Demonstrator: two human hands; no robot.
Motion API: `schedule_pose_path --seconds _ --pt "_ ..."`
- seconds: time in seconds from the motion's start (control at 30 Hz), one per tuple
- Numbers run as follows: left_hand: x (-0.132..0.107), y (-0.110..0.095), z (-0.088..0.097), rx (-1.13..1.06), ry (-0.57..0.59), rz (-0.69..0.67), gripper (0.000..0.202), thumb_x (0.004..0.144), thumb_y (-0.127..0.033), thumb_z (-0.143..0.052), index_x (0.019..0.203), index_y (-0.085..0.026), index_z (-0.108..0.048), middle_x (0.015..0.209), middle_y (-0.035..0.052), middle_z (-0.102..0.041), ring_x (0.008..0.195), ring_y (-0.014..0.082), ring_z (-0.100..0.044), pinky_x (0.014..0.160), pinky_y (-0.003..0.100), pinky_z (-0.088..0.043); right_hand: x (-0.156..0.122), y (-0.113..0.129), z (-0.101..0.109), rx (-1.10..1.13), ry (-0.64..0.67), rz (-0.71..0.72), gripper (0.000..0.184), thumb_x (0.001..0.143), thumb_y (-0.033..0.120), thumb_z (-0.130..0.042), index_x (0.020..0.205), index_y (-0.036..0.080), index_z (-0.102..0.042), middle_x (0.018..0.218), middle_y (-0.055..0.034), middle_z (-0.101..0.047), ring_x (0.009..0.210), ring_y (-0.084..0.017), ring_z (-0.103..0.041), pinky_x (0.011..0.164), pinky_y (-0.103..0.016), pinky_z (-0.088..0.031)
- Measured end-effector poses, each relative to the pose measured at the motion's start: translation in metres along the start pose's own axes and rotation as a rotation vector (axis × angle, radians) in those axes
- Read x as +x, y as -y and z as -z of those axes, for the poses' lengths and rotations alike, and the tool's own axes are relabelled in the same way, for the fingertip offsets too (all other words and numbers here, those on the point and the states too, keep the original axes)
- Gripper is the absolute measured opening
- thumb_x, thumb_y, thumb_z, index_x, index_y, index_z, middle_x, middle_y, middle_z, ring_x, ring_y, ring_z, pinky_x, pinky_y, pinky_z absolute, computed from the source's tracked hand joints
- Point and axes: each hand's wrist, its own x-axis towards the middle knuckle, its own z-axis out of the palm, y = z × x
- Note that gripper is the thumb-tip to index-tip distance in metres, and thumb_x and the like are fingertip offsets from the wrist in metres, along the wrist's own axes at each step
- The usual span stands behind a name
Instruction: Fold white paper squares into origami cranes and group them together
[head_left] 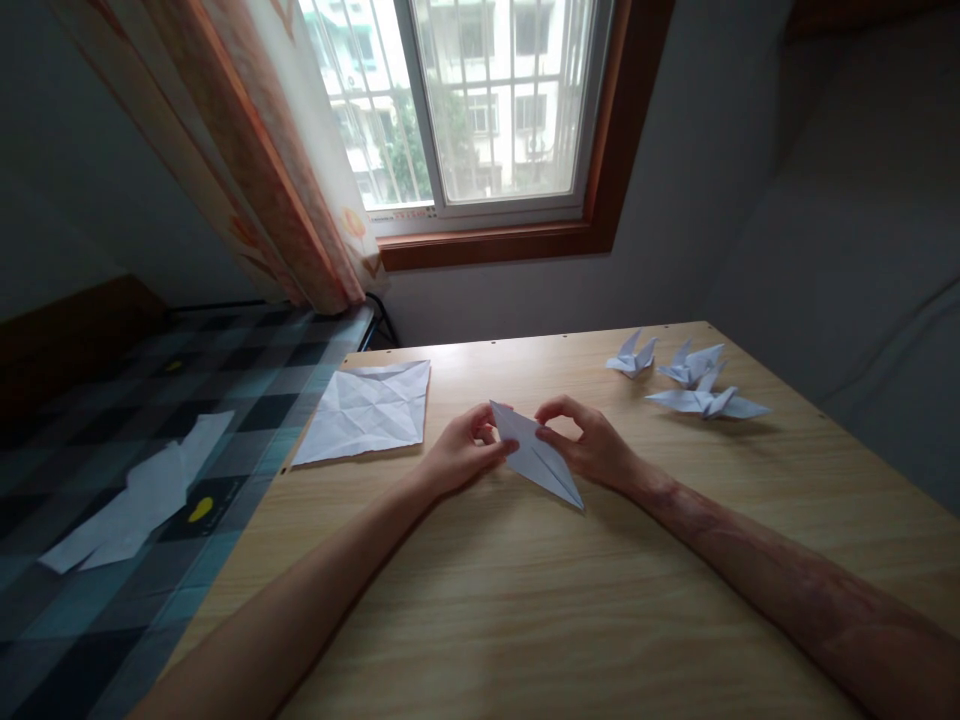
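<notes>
Left hand (pixel 472 447): some fingers hidden behind the folded white paper (pixel 538 460). Forearms cut off at near edge. Front and middle paper cranes (pixel 709 403) overlap, outlines hard to part. Arms angle inward from near left and near right; left hand grips the paper, thumb on its face; right hand (pixel 592 443) pinches its right edge. Count: one folded piece, mid-table (pixel 465 610); three cranes, far right; one creased sheet (pixel 371 412), far left.
</notes>
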Motion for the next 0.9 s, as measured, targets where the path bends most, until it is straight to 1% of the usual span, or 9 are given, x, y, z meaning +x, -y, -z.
schedule_pose_path --seconds 0.2,0.33,0.4,0.5,0.57,0.63,0.73,0.83,0.9 --pt "-0.002 -0.002 -0.001 0.092 0.048 0.027 0.04 0.092 -0.055 -0.082 0.092 -0.014 -0.082 0.078 0.0036 -0.074 0.07 0.018 -0.066 0.062 0.027 -0.052 0.003 0.006 0.0 0.031 -0.006 0.008 0.017 0.103 0.036 -0.071 0.116 0.026 -0.068 0.112 -0.0068 -0.078 0.102 -0.024 -0.076 0.098 -0.042 -0.06" --pt "-0.002 -0.002 -0.001 0.049 -0.077 -0.039 0.037 0.093 -0.051 -0.082 0.084 -0.015 -0.082 0.084 0.0055 -0.074 0.074 0.0175 -0.067 0.067 0.028 -0.055 0.004 0.003 0.002 0.062 0.02 -0.033 0.043 0.094 0.039 -0.085 0.131 0.026 -0.067 0.125 -0.0084 -0.076 0.109 -0.026 -0.075 0.1 -0.042 -0.059" --pt "-0.002 -0.004 0.0 0.047 -0.148 -0.103 0.035 0.094 -0.048 -0.082 0.082 -0.016 -0.082 0.089 0.0073 -0.075 0.081 0.0192 -0.071 0.074 0.03 -0.059 0.004 0.0 0.002 0.031 0.049 -0.063 0.031 0.094 0.039 -0.084 0.12 0.025 -0.073 0.112 -0.0059 -0.079 0.101 -0.026 -0.074 0.094 -0.04 -0.059" --pt "-0.003 -0.007 0.002 0.086 -0.187 -0.231 0.019 0.095 -0.038 -0.083 0.093 -0.019 -0.087 0.099 0.0098 -0.078 0.094 0.022 -0.074 0.086 0.033 -0.062 0.004 -0.003 0.001 -0.039 -0.005 -0.011 0.005 0.1 0.028 -0.075 0.098 0.024 -0.077 0.096 -0.0047 -0.078 0.091 -0.025 -0.071 0.086 -0.039 -0.057" --pt "-0.005 -0.008 0.003 0.14 -0.148 -0.299 0.012 0.093 -0.028 -0.083 0.102 -0.021 -0.088 0.104 0.0102 -0.079 0.099 0.0225 -0.075 0.092 0.035 -0.062 0.003 -0.005 0.001 -0.101 -0.086 0.084 0.01 0.095 0.016 -0.073 0.093 0.025 -0.078 0.096 -0.0054 -0.075 0.095 -0.026 -0.068 0.087 -0.04 -0.055" --pt "-0.006 -0.005 0.005 0.207 -0.08 -0.335 0.019 0.09 -0.017 -0.081 0.106 -0.023 -0.087 0.11 0.0099 -0.079 0.103 0.0225 -0.075 0.095 0.036 -0.063 0.003 -0.007 0.002 -0.18 -0.12 0.149 0.023 0.085 0.004 -0.071 0.09 0.025 -0.077 0.095 -0.0051 -0.071 0.095 -0.026 -0.065 0.085 -0.039 -0.052" --pt "-0.005 0.002 0.009 0.282 -0.049 -0.358 0.033 0.085 -0.005 -0.071 0.106 -0.024 -0.087 0.118 0.0097 -0.078 0.106 0.0223 -0.075 0.092 0.035 -0.064 0.002 -0.009 0.002 -0.301 -0.072 0.132 0.033 0.072 -0.006 -0.064 0.085 0.024 -0.073 0.088 -0.0034 -0.065 0.086 -0.024 -0.061 0.078 -0.036 -0.047" --pt "-0.003 0.007 0.012 0.357 -0.139 -0.365 0.046 0.079 0.005 -0.056 0.101 -0.022 -0.085 0.119 0.009 -0.079 0.102 0.0204 -0.074 0.08 0.03 -0.061 0.002 -0.009 0.002 -0.396 0.001 0.091 0.035 0.067 -0.006 -0.063 0.086 0.023 -0.071 0.086 -0.0026 -0.064 0.083 -0.023 -0.059 0.078 -0.035 -0.044" --pt "-0.002 0.007 0.014 0.394 -0.225 -0.379 0.051 0.077 0.008 -0.047 0.097 -0.021 -0.084 0.116 0.0076 -0.08 0.104 0.0199 -0.074 0.084 0.031 -0.06 0.001 -0.007 0.002 -0.44 0.033 0.084 0.034 0.068 -0.004 -0.063 0.086 0.022 -0.07 0.085 -0.0026 -0.065 0.083 -0.023 -0.06 0.08 -0.036 -0.043"
